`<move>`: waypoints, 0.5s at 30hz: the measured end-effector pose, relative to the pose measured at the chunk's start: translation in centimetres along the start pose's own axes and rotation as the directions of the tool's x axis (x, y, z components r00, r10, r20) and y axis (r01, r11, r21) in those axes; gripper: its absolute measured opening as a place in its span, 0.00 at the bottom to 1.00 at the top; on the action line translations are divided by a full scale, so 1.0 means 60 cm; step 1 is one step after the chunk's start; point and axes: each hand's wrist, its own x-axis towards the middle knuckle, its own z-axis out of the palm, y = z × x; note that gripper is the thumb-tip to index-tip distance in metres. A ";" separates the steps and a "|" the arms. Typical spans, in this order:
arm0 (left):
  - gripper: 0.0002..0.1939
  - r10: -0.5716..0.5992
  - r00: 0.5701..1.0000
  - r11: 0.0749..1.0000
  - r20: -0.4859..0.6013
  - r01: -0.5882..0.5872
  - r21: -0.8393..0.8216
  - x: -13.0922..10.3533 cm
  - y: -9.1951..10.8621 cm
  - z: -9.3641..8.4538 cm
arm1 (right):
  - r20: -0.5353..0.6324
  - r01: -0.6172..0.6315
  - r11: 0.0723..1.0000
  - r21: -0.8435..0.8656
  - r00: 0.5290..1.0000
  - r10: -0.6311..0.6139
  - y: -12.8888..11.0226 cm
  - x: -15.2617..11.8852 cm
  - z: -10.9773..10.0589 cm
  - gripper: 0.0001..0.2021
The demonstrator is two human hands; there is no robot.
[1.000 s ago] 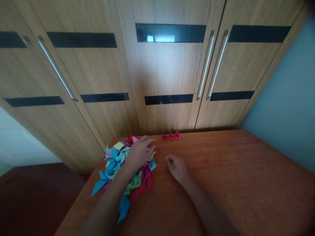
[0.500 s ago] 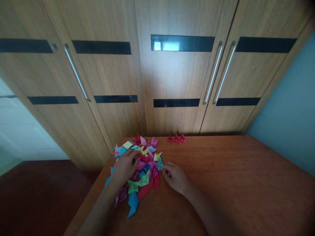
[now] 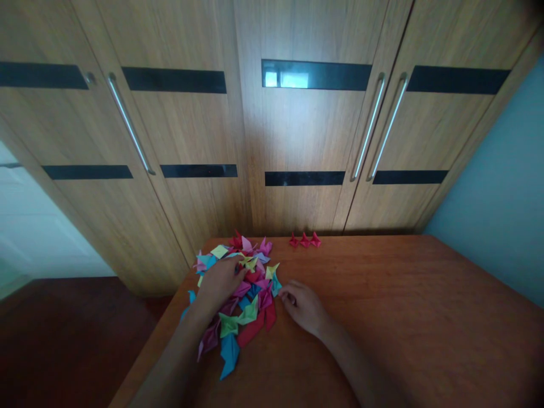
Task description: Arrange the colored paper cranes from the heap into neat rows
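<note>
A heap of colourful folded paper pieces (image 3: 250,317) lies on the left part of the brown table (image 3: 382,294). My left hand (image 3: 221,279) reaches over the heap, its fingers curled down among red and yellow pieces; the fingertips are hidden, so what they hold cannot be made out. Just right of the heap, my right hand (image 3: 301,303) rests with its fingers curled together, beside a light blue piece (image 3: 276,285). Three small red folded pieces (image 3: 305,240) stand in a row at the table's back edge.
Behind the table rises a wooden wardrobe (image 3: 297,136) with dark strips and long metal handles. A blue wall (image 3: 501,187) is on the right, a white door (image 3: 46,238) at the far left.
My left hand has shifted slightly right over the heap, and its fingers are closer together. My right hand has stayed in nearly the same place.
</note>
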 end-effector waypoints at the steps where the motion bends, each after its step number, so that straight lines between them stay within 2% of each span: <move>1: 0.15 0.009 1.000 1.000 -0.009 -0.009 -0.022 0.000 -0.001 0.003 | 0.001 -0.002 1.000 -0.004 1.000 0.002 0.000 0.000 0.000 0.11; 6: 0.13 0.057 0.997 0.987 -0.052 -0.064 -0.148 -0.007 -0.008 0.014 | -0.015 0.006 1.000 -0.010 1.000 -0.007 0.004 0.002 0.002 0.10; 12: 0.08 0.142 0.987 0.951 -0.072 -0.156 -0.267 -0.017 -0.006 0.007 | -0.027 0.009 1.000 0.020 1.000 -0.008 0.013 0.005 0.008 0.11; 15: 0.07 0.153 0.976 0.910 -0.152 -0.200 -0.363 -0.022 -0.006 0.000 | -0.029 0.014 0.998 0.064 0.999 -0.013 0.014 0.006 0.007 0.10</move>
